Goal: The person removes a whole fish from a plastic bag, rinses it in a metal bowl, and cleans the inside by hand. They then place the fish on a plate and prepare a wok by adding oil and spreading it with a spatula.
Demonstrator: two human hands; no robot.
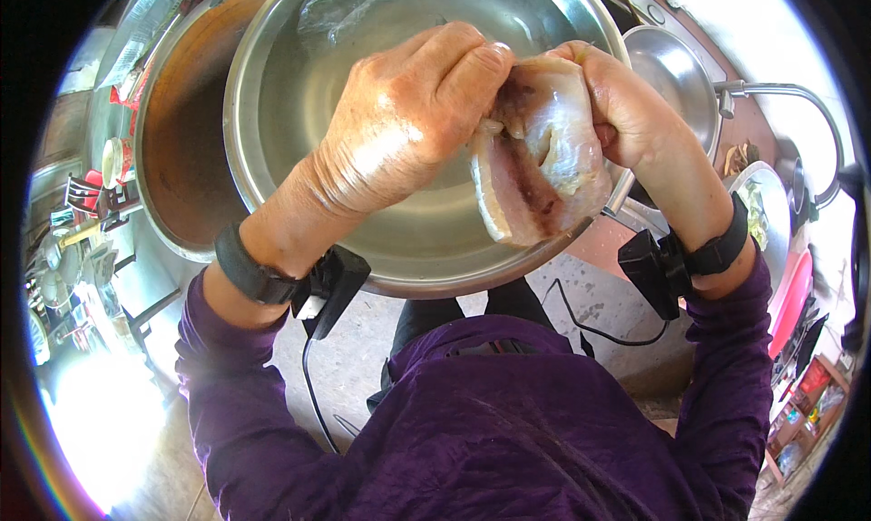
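Between my two hands hangs a thick, wet piece of raw fish or meat [544, 160], pale outside with a dark red hollow inside, held over a wide stainless steel basin [272, 249]. My left hand [415, 106] has its fingers curled onto the piece's upper left edge; the fingertips are mostly hidden. My right hand [626, 106] grips its upper right edge with the thumb and bent fingers. Below lies cloudy water [299, 112] in the basin, and a clear plastic bag [354, 3] rests at the basin's far side.
A large brown-lined pan [197, 119] stands left of the basin. On the right are a metal bowl [670, 72], a curved metal faucet [803, 89], a basin with greens [755, 201] and a pink basin [793, 306]. Cables hang from the wrist-worn devices.
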